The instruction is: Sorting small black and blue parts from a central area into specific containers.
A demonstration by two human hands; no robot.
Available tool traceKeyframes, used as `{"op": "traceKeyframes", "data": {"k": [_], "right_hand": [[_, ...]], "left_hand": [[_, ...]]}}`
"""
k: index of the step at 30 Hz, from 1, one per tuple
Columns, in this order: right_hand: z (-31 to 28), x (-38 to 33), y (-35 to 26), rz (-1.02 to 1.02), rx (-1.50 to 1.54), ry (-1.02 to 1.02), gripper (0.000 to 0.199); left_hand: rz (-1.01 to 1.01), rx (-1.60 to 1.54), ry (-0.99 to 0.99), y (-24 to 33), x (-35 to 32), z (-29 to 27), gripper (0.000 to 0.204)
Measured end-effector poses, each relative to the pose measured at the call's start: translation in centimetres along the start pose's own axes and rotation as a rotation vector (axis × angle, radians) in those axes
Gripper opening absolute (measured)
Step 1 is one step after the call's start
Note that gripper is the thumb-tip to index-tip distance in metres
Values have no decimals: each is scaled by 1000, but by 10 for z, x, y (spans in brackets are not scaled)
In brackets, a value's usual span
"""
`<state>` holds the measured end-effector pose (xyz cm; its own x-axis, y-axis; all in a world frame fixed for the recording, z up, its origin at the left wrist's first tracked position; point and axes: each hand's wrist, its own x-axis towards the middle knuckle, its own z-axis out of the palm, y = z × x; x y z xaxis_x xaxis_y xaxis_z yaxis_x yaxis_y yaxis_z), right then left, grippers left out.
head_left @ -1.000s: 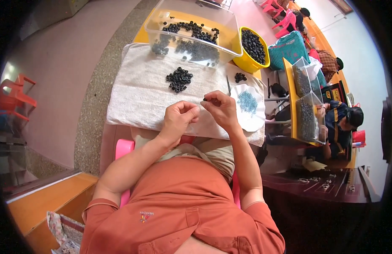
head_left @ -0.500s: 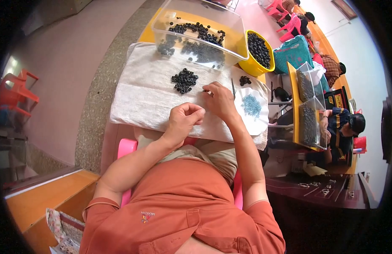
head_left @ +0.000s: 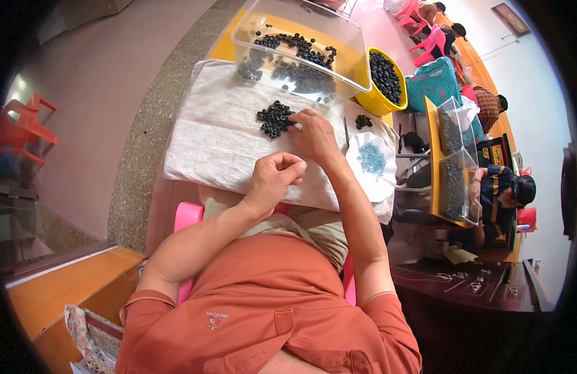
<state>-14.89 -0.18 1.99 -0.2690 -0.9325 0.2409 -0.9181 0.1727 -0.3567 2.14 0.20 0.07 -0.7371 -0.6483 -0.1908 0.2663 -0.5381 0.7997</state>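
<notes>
A loose pile of small black ring-shaped parts (head_left: 275,119) lies on a white cloth (head_left: 204,149) in front of me. My right hand (head_left: 314,134) reaches to the pile's right edge, its thumb and index finger closed around one of the black parts. Nearer my body, my left hand (head_left: 274,179) hovers over the cloth with thumb and index finger pinched; whatever it holds is too small to make out. To the right, a white scalloped plate (head_left: 377,187) carries tiny pale-blue pieces (head_left: 371,158). Thin dark tweezers (head_left: 346,132) lie beside my right hand.
A clear plastic bin (head_left: 294,84) with more black parts stands at the back, a filled yellow bucket (head_left: 378,107) beside it. A small black cluster (head_left: 363,121) lies above the plate. At right, a co-worker (head_left: 506,193) sits behind clear boxes (head_left: 453,181).
My right hand has moved left and slightly away from me, from the bare cloth to the pile's edge. The left hand keeps its pinch, nearly still. The view has shifted slightly.
</notes>
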Motion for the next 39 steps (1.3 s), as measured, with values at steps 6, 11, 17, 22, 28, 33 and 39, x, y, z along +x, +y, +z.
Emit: {"op": "traceKeyframes", "data": {"k": [6, 11, 17, 22, 28, 33, 39], "right_hand": [[-5, -5, 2, -18, -11, -37, 23], [-15, -35, 5, 42, 222, 67, 23], [-25, -73, -1, 2, 310, 132, 22], [-34, -90, -12, 144, 397, 49, 24], [-33, -100, -14, -35, 452, 139, 27], [-22, -104, -11, -99, 602, 151, 26], [-27, -108, -20, -38, 618, 143, 25]], "left_hand": [[-27, -18, -3, -2, 0, -2, 10], [-8, 8, 6, 0, 0, -2, 10], [0, 12, 3, -4, 1, -4, 12], [-3, 35, -1, -3, -1, -2, 12], [-40, 67, -50, 1, -4, 1, 15], [-96, 1, -101, 5, -5, 0, 15], [-160, -110, -54, 5, -6, 1, 13]]}}
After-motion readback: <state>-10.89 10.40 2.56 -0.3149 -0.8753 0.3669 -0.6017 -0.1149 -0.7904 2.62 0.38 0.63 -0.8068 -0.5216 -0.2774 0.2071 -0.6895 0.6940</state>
